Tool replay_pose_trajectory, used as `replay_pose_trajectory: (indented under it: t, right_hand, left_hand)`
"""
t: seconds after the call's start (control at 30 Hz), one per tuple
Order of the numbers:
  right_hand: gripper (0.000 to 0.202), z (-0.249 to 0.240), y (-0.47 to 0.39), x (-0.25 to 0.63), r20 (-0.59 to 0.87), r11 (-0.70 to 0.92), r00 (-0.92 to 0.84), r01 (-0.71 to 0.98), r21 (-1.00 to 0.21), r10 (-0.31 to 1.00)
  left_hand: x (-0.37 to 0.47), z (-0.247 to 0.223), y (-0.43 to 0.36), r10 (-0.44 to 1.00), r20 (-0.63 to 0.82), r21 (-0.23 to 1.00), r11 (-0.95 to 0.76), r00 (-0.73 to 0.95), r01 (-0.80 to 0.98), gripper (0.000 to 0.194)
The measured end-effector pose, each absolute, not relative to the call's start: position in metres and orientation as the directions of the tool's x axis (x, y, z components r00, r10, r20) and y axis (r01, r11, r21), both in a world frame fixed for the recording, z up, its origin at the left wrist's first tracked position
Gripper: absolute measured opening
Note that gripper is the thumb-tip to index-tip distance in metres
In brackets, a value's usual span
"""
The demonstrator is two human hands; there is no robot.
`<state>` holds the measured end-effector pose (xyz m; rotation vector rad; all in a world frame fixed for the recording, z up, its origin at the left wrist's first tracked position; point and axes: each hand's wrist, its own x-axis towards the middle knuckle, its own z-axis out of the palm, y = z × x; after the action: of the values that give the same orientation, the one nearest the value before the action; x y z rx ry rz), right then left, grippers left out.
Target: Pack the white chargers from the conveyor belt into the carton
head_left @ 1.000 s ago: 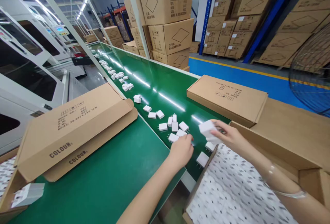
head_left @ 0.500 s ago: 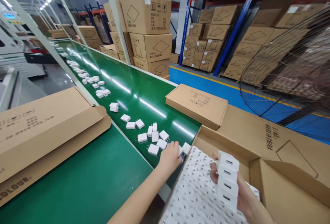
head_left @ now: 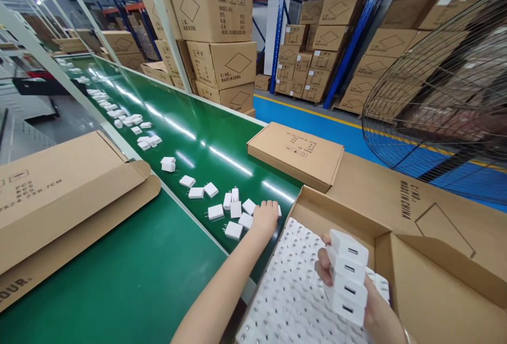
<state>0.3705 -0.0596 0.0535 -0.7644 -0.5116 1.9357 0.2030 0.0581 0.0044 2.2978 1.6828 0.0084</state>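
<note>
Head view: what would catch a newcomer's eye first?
Probably the four white chargers in the right hand, above the open box at lower right. Next comes the green belt, strewn with loose chargers, stretching to the upper left. Then the wire fan at the right edge.

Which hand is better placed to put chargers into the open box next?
Probably the right hand: it holds four white chargers above the open box, while the left hand is over the green belt.
</note>
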Motion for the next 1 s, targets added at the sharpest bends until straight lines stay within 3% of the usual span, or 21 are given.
replay_pose_trajectory:
  t: [0.17, 0.27, 0.33, 0.43, 0.53, 0.63, 0.7, 0.87, 0.93, 1.0]
  right_hand:
    - [0.035, 0.05, -0.059, 0.37, -0.271, -0.453, -0.373, -0.594, -0.665, 0.887]
    - [0.048, 0.051, -0.051, 0.39, -0.285, -0.403, -0.296, -0.506, -0.763, 0.912]
    - [0.054, 0.055, -0.036, 0.411, -0.321, -0.35, -0.139, -0.356, -0.866, 0.937]
    - [0.049, 0.061, -0.004, 0.434, -0.255, -0.259, 0.061, 0.084, -0.962, 0.965]
    - [0.047, 0.056, 0.026, 0.428, -0.115, -0.104, 0.02, 0.589, -0.802, 0.993]
    - [0.048, 0.042, 0.037, 0.403, -0.158, -0.056, -0.035, 0.84, -0.539, 0.987]
    - [0.048, 0.034, 0.035, 0.388, -0.221, -0.032, -0.089, 0.87, -0.493, 0.971]
    - [0.052, 0.032, 0.029, 0.378, -0.321, -0.042, -0.163, 0.835, -0.548, 0.933]
    - [0.053, 0.04, 0.027, 0.378, -0.284, -0.073, -0.099, 0.84, -0.537, 0.954]
    - [0.049, 0.05, 0.019, 0.375, -0.166, -0.044, -0.074, 0.789, -0.613, 0.983]
  left_hand:
    - [0.198, 0.003, 0.064, 0.948, -0.184, 0.266, -0.207, 0.261, 0.941, 0.024]
    - [0.195, 0.012, 0.062, 0.972, -0.123, 0.328, -0.151, 0.2, 0.933, 0.022]
    - [0.191, 0.023, 0.054, 0.98, -0.025, 0.541, -0.154, 0.199, 0.827, 0.026]
    - [0.183, 0.043, 0.032, 0.971, 0.099, 0.87, -0.19, 0.217, 0.455, 0.04]
    - [0.175, 0.059, 0.004, 0.954, 0.119, 0.959, -0.183, 0.276, 0.216, 0.046]
    - [0.168, 0.066, -0.017, 0.923, 0.168, 0.97, -0.218, 0.345, 0.111, 0.037]
    - [0.165, 0.067, -0.026, 0.899, 0.223, 0.961, -0.267, 0.378, 0.069, 0.033]
    - [0.162, 0.067, -0.033, 0.879, 0.308, 0.944, -0.33, 0.364, -0.002, 0.028]
    - [0.161, 0.068, -0.034, 0.879, 0.32, 0.94, -0.342, 0.353, -0.001, 0.027]
    - [0.161, 0.068, -0.035, 0.881, 0.317, 0.939, -0.343, 0.351, 0.014, 0.027]
